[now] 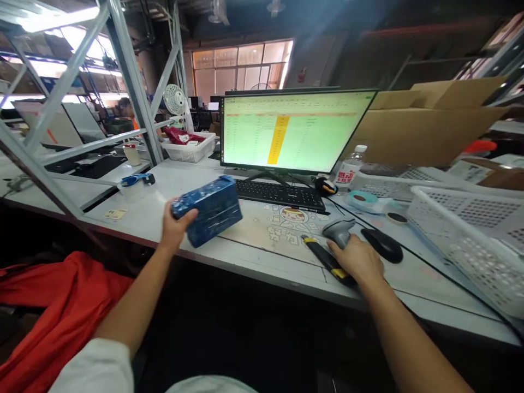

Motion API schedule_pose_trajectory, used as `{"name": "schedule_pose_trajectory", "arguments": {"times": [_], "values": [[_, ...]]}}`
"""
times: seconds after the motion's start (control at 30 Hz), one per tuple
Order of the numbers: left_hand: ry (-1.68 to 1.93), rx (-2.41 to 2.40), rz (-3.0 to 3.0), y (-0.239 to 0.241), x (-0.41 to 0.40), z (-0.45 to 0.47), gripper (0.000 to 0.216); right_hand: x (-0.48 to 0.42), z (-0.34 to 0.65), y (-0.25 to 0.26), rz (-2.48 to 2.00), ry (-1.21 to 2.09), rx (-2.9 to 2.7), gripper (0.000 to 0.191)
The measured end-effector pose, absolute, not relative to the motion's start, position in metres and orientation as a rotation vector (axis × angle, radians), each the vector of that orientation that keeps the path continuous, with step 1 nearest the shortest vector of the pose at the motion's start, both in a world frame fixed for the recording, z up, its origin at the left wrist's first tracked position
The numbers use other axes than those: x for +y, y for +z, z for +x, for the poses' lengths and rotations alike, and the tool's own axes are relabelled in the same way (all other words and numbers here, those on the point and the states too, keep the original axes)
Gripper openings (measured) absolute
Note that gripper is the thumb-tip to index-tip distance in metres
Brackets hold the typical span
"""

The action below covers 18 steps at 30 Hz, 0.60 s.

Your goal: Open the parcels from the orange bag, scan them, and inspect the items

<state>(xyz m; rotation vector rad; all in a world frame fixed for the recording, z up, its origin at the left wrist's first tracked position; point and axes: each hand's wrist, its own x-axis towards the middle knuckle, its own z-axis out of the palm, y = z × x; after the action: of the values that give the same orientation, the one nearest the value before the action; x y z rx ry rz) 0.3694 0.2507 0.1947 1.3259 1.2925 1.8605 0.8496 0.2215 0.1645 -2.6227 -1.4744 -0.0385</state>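
Note:
My left hand (175,225) is closed on the left end of a blue wrapped package (210,212), its surface shiny like plastic or tape. The package is tilted over the front of the desk, before the keyboard. My right hand (360,259) is wrapped round a grey barcode scanner (339,231), whose head points up and left; most of its handle is hidden under my fingers. Just left of that hand lies a black and yellow utility knife (325,258) on the desk mat. A black computer mouse (382,245) sits to its right.
A monitor (295,134) showing a spreadsheet stands behind the black keyboard (278,195). White plastic baskets (470,218) and a large cardboard box (426,125) occupy the right side, near a bottle (350,166) and tape rolls. A metal frame (131,82) rises at the left.

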Motion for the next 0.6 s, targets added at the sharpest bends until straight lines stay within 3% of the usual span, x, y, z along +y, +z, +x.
{"name": "schedule_pose_trajectory", "arguments": {"times": [0.13, 0.23, 0.3, 0.43, 0.6], "values": [[1.624, 1.143, 1.519, 0.158, 0.278, 0.444, 0.076, 0.220, 0.839, 0.170, -2.651, 0.013, -1.468, 0.059], [1.511, 1.029, 1.972, 0.145, 0.260, 0.462, 0.083, 0.220, 0.833, 0.179, -2.652, 0.029, -1.459, 0.054], [1.458, 0.860, 2.351, 0.138, 0.238, 0.465, 0.076, 0.220, 0.834, 0.192, -2.657, 0.075, -1.448, 0.052], [1.268, 0.519, 2.940, 0.118, 0.197, 0.470, 0.053, 0.218, 0.846, 0.242, -2.579, 0.249, -1.512, 0.046], [1.303, 0.633, 2.999, 0.100, 0.175, 0.478, 0.044, 0.200, 0.855, 0.317, -2.300, 0.667, -1.691, 0.049]]}}
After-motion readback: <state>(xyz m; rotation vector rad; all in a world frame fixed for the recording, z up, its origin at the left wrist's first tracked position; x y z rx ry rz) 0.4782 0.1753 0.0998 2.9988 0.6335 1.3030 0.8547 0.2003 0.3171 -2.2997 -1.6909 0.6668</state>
